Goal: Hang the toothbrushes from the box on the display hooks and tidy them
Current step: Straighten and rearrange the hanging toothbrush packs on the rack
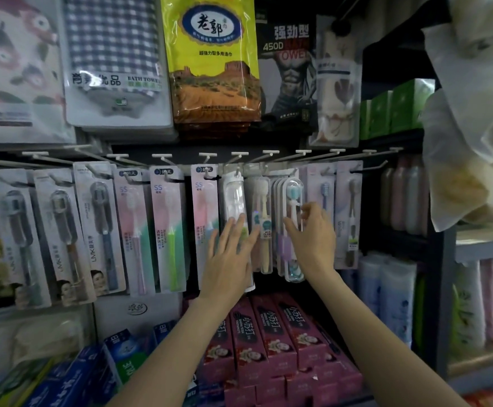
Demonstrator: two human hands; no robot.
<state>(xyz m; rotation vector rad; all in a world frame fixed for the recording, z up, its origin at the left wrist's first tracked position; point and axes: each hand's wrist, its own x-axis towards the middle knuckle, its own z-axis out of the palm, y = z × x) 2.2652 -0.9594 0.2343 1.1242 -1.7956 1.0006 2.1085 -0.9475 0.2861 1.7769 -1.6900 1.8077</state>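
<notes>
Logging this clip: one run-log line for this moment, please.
stage: tidying | left hand: flat on clear toothbrush pack | right hand: fingering blue-headed toothbrush pack | box: unseen

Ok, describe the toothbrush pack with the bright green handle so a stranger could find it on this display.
Start at the big yellow towel bag hanging up top, then drop to the row of hooks beneath it. The pack hangs just left of the person's left hand, marked SS on a pink card. Its neighbours on either side are pink; only this one has a lime green handle.
</notes>
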